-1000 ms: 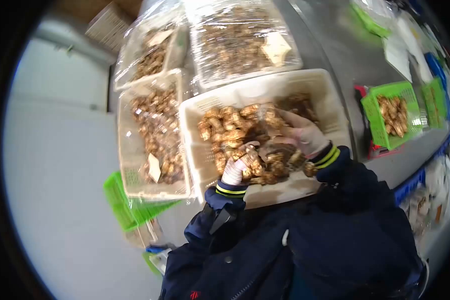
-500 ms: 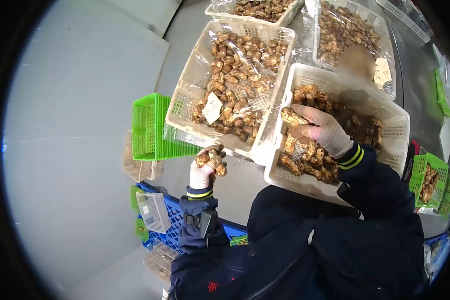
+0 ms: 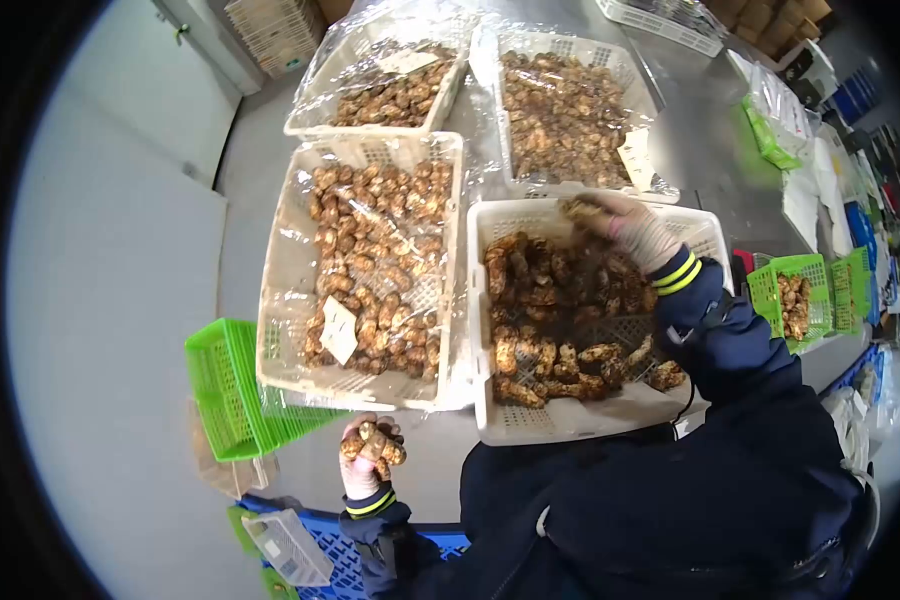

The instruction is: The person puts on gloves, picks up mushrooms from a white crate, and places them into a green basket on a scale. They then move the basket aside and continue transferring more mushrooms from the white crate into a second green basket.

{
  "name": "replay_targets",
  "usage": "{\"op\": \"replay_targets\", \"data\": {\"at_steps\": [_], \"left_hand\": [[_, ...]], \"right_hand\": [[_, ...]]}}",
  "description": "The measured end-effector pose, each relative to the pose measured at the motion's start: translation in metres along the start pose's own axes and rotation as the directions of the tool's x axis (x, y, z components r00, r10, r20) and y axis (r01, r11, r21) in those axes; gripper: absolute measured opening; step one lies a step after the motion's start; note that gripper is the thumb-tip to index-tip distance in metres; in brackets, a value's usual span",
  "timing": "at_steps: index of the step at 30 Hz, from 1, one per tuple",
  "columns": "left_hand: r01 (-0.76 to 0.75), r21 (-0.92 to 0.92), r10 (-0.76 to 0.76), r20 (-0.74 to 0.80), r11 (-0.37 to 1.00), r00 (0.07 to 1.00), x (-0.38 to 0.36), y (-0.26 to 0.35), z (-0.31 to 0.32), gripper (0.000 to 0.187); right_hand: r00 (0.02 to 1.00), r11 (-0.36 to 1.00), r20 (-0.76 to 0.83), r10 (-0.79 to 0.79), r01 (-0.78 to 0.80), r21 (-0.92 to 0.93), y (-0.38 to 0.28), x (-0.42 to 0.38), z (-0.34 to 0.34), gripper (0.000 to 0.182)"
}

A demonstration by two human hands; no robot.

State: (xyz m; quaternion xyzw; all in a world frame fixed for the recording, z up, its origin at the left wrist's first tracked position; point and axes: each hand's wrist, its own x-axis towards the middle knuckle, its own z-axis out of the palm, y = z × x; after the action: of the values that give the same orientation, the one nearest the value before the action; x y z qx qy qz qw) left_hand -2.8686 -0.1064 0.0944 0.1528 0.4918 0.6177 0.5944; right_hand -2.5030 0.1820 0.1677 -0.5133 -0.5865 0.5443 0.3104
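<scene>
My left hand, in a pale glove, is closed round several brown-and-cream mushrooms that look like matsutake. It hangs in front of the left crate, low in the view. At the far side of the near right white crate, my right hand grips one mushroom, slightly blurred. Inside that crate, more mushrooms lie in a row along the near side, with a darker heap behind them. Part of the perforated floor shows between.
Left of it stands a plastic-covered white crate of mushrooms with a paper label. Two more covered crates stand behind. Nested green baskets are at lower left; a green basket holding mushrooms is at right.
The view has turned, shifting the crates left and down. My right hand has moved from the crate's left part to its far side, a mushroom still in it. My left hand keeps its mushrooms.
</scene>
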Motion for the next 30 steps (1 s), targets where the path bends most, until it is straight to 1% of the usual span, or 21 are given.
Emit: {"op": "replay_targets", "data": {"at_steps": [1, 3, 5, 7, 8, 11, 12, 13, 14, 15, 17, 18, 19, 21, 22, 23, 25, 27, 28, 29, 30], "left_hand": [[0.022, 0.013, -0.022, 0.011, 1.0, 1.0, 0.006, 0.003, 0.001, 0.052], [0.013, 0.015, -0.013, 0.023, 1.0, 1.0, 0.012, 0.006, 0.009, 0.05], [0.041, -0.006, -0.04, 0.076, 0.999, 0.996, 0.022, 0.013, 0.021, 0.05], [0.09, 0.076, -0.096, 0.086, 0.993, 0.992, 0.032, 0.025, 0.041, 0.046], [0.052, 0.17, -0.076, 0.14, 0.984, 0.987, 0.04, 0.033, 0.055, 0.044], [-0.115, 0.54, -0.055, 0.288, 0.833, 0.956, 0.09, 0.056, 0.106, 0.037], [-0.295, 0.527, 0.062, 0.415, 0.797, 0.908, 0.104, 0.062, 0.139, 0.035], [-0.245, 0.608, -0.051, 0.426, 0.756, 0.903, 0.13, 0.057, 0.154, 0.035], [-0.552, 0.627, 0.12, 0.595, 0.549, 0.795, 0.154, 0.053, 0.177, 0.034], [-0.505, 0.64, 0.045, 0.593, 0.579, 0.804, 0.173, 0.048, 0.199, 0.035], [-0.194, 0.644, -0.244, 0.526, 0.74, 0.815, 0.205, 0.041, 0.241, 0.033], [-0.172, 0.567, -0.226, 0.563, 0.806, 0.795, 0.214, 0.031, 0.256, 0.031], [-0.148, 0.483, -0.201, 0.597, 0.863, 0.777, 0.223, 0.016, 0.266, 0.03], [-0.217, 0.449, -0.14, 0.637, 0.867, 0.758, 0.224, -0.014, 0.27, 0.034], [-0.121, 0.426, -0.209, 0.648, 0.896, 0.732, 0.206, -0.005, 0.279, 0.03], [-0.117, 0.421, -0.212, 0.655, 0.9, 0.725, 0.194, -0.008, 0.277, 0.032], [-0.081, 0.469, -0.251, 0.602, 0.879, 0.758, 0.168, 0.0, 0.264, 0.032], [-0.065, 0.504, -0.259, 0.546, 0.861, 0.797, 0.145, 0.016, 0.238, 0.036], [-0.026, 0.406, -0.214, 0.533, 0.913, 0.818, 0.134, 0.024, 0.218, 0.038], [-0.002, 0.299, -0.158, 0.51, 0.954, 0.845, 0.121, 0.031, 0.199, 0.041], [0.082, 0.101, -0.122, 0.5, 0.991, 0.857, 0.109, 0.031, 0.173, 0.046]], "right_hand": [[0.973, 0.975, -0.098, 0.207, -0.197, 0.103, 0.002, 0.006, -0.024, 0.039], [0.961, 0.975, -0.229, 0.158, -0.114, 0.192, 0.052, 0.026, -0.086, 0.038], [0.913, 0.982, -0.385, 0.137, -0.177, -0.071, 0.064, 0.03, -0.127, 0.038], [0.911, 0.932, -0.296, 0.287, -0.337, -0.132, 0.064, 0.032, -0.158, 0.028], [0.912, 0.933, -0.271, 0.307, -0.344, -0.102, 0.064, 0.034, -0.165, 0.027], [0.922, 0.939, -0.191, 0.337, -0.345, -0.007, 0.071, 0.045, -0.181, 0.03], [0.917, 0.925, -0.144, 0.371, -0.38, -0.034, 0.069, 0.048, -0.18, 0.032], [0.91, 0.91, -0.097, 0.404, -0.411, -0.063, 0.066, 0.051, -0.178, 0.034], [0.925, 0.92, -0.03, 0.379, -0.38, -0.1, 0.062, 0.051, -0.174, 0.04], [0.925, 0.914, 0.016, 0.38, -0.373, -0.16, 0.065, 0.057, -0.172, 0.044], [0.906, 0.888, 0.062, 0.418, -0.393, -0.238, 0.059, 0.067, -0.164, 0.041], [0.924, 0.902, 0.051, 0.378, -0.355, -0.247, 0.061, 0.068, -0.16, 0.041], [0.899, 0.793, -0.014, 0.437, -0.393, -0.465, 0.055, 0.076, -0.152, 0.044], [0.966, 0.473, 0.089, 0.243, -0.038, -0.88, 0.073, 0.093, -0.148, 0.045], [0.974, 0.499, 0.121, 0.191, 0.009, -0.867, 0.055, 0.096, -0.135, 0.046], [0.953, 0.45, 0.033, 0.302, -0.112, -0.886, 0.035, 0.087, -0.13, 0.042], [0.98, 0.654, -0.047, 0.193, -0.165, -0.738, 0.054, 0.084, -0.137, 0.043], [0.993, 0.725, -0.101, 0.052, -0.108, -0.68, 0.079, 0.081, -0.152, 0.042], [0.99, 0.759, -0.118, 0.074, -0.132, -0.638, 0.069, 0.081, -0.145, 0.041], [0.964, 0.837, -0.21, 0.164, -0.248, -0.487, 0.046, 0.074, -0.128, 0.04], [0.968, 0.837, -0.211, 0.137, -0.227, -0.497, 0.055, 0.078, -0.13, 0.038]]}}
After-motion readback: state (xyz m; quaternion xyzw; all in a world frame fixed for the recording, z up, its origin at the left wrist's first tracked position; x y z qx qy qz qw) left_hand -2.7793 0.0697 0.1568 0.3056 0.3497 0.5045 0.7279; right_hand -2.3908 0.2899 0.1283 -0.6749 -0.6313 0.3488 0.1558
